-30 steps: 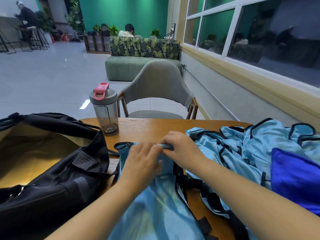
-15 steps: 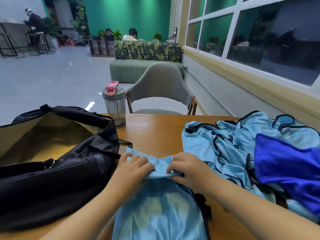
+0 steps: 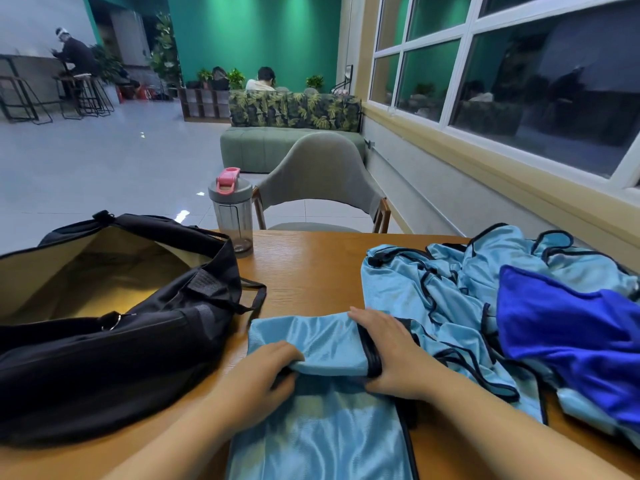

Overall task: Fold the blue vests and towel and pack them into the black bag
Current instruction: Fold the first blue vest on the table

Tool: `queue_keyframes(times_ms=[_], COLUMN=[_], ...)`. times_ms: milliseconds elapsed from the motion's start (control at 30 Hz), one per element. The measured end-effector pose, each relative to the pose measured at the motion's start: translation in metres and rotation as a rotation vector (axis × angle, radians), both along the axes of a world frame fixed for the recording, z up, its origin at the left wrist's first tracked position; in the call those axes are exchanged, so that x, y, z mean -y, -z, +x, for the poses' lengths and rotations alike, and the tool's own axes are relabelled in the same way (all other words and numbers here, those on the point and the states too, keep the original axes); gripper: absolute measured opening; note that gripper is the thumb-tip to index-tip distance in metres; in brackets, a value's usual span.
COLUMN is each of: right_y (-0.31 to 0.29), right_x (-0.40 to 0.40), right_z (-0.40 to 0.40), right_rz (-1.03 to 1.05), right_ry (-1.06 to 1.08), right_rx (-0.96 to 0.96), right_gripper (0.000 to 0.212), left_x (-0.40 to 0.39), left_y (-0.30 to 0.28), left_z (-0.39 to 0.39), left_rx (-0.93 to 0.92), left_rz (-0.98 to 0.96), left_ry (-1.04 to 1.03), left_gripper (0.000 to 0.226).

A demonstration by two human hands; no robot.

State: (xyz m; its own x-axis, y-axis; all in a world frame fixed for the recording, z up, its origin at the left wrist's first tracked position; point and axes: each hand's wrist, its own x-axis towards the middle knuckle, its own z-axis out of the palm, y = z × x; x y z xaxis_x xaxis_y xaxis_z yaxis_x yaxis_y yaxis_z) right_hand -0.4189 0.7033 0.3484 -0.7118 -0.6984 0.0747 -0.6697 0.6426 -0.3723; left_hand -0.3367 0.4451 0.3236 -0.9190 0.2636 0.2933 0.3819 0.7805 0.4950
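The light blue vest being folded lies straight ahead of the person on the worktop, its long axis running from the near edge away toward the chair, with its far part already doubled back into a flat fold that runs crosswise, left to right. Both hands sit on that fold: the left hand at its near left corner, fingers curled over the top layer with the thumb seemingly tucked beneath, so it looks to be pinching the cloth; the right hand at the right end, fingers laid along the black-trimmed edge and thumb under it, gripping that end. The forearms come in from the near edge and converge on the fold, wrists low. The black bag stands open just left of the vest, its mouth showing the tan lining, so the left hand is the nearer one for carrying the bundle across. The remaining blue vests lie heaped to the right, touching the right hand's side of the fold, with the darker blue towel on top of the heap. Probably one more fold toward the body is due before packing
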Motion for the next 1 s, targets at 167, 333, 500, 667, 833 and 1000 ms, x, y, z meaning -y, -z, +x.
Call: queue_keyframes(times_ms=[167, 333, 500, 667, 833, 1000], right_y=[-0.001, 0.006, -0.003, 0.0, 0.001, -0.006], right_x=[0.023, 0.041, 0.038, 0.026, 0.019, 0.011], right_z=[-0.024, -0.05, -0.052, -0.051, -0.046, -0.049], right_rz=[0.139, 0.164, 0.229, -0.059, -0.283, -0.469], right_ry=[0.169, 0.293, 0.241, 0.261, 0.284, 0.312], right_rx=[0.006, 0.093, 0.15, 0.274, 0.339, 0.477], right_gripper=[0.096, 0.085, 0.081, 0.051, 0.024, 0.013], left_x=[-0.003, -0.005, 0.065, 0.053, 0.039, 0.037], left_y=[0.005, -0.019, 0.018, -0.004, -0.017, -0.023], left_z=[0.004, 0.004, -0.05, -0.063, -0.066, -0.061], left_rx=[0.076, 0.145, 0.184, 0.229, 0.208, 0.13], left_rz=[-0.026, 0.064, -0.186, -0.191, -0.072, -0.009], left_ry=[0.004, -0.067, -0.374, -0.259, -0.357, -0.458], left_gripper=[0.028, 0.021, 0.041, 0.064, 0.04, 0.033])
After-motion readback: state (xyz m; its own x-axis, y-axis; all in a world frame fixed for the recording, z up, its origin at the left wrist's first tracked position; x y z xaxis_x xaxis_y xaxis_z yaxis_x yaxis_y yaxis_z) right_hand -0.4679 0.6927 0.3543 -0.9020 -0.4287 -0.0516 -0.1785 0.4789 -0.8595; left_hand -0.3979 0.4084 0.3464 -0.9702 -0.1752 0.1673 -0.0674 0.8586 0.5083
